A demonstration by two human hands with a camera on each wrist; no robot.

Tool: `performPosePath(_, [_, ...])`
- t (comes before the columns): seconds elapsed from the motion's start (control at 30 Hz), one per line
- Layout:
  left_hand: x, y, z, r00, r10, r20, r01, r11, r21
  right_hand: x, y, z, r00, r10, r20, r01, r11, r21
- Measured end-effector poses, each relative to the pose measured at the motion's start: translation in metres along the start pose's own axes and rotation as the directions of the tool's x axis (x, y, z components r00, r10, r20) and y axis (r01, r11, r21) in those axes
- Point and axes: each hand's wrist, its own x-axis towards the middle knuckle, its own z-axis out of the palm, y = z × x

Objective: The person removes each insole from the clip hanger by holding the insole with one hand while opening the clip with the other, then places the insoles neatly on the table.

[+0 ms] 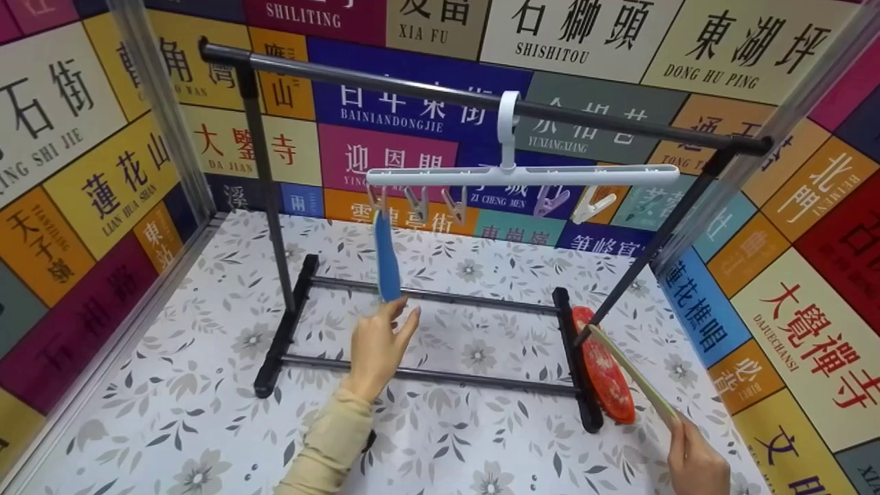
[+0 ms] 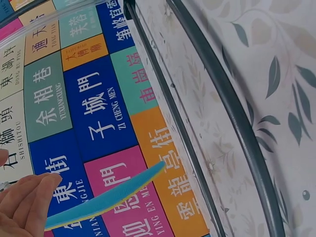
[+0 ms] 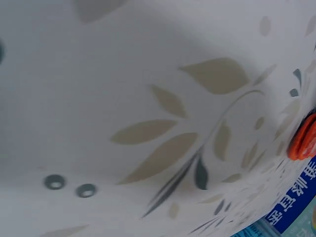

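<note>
A blue insole [image 1: 387, 258] with a thin yellow underside hangs upright at the left end of a white clip hanger [image 1: 440, 177]. Its top meets the leftmost clip [image 1: 375, 198]. My left hand [image 1: 378, 344] is at the lower tip, fingers touching it and thumb standing apart. The left wrist view shows the insole [image 2: 113, 200] running out from behind my fingers. My right hand [image 1: 698, 457] pinches the near end of a thin yellowish insole [image 1: 636, 375], seen edge-on; neither hand nor insole appears in the right wrist view. Red patterned insoles [image 1: 608, 375] lie beside the rack's right foot.
The hanger's hook sits over the top bar [image 1: 412, 86] of a black rack. Several other clips [image 1: 457, 205] hang below the hanger. Two low crossbars [image 1: 440, 375] join the rack's feet on a floral tabletop [image 1: 474, 440]. Colourful lettered walls [image 1: 103, 185] enclose three sides.
</note>
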Motion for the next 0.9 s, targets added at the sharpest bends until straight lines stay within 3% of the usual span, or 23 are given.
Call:
performPosePath(0.23, [-0.009,0.001,0.001,1.0,0.003,0.013,-0.003,1.0,-0.001,-0.007,0.014,-0.009,0.995,0.076,0.06,-0.073,0.995,-0.062])
performPosePath(0.4, [-0.012,-0.002,-0.001,1.0,0.001,0.01,-0.001,1.0,-0.002,-0.006,0.02,-0.009,0.971,0.197,0.137,-0.18,0.976,-0.125])
performPosePath(0.5, [-0.013,-0.002,-0.003,1.0,-0.001,0.001,0.001,1.0,0.01,-0.002,0.023,-0.005,0.924,0.304,0.231,-0.269,0.948,-0.172])
performPosePath(0.63, [-0.015,-0.003,-0.005,1.0,-0.014,-0.001,0.014,1.0,0.016,0.004,0.027,0.0,0.843,0.408,0.351,-0.341,0.909,-0.239])
performPosePath(0.9, [-0.019,-0.005,-0.016,1.0,-0.014,0.008,0.014,0.998,0.064,0.013,0.025,0.016,0.73,0.476,0.49,-0.371,0.879,-0.301])
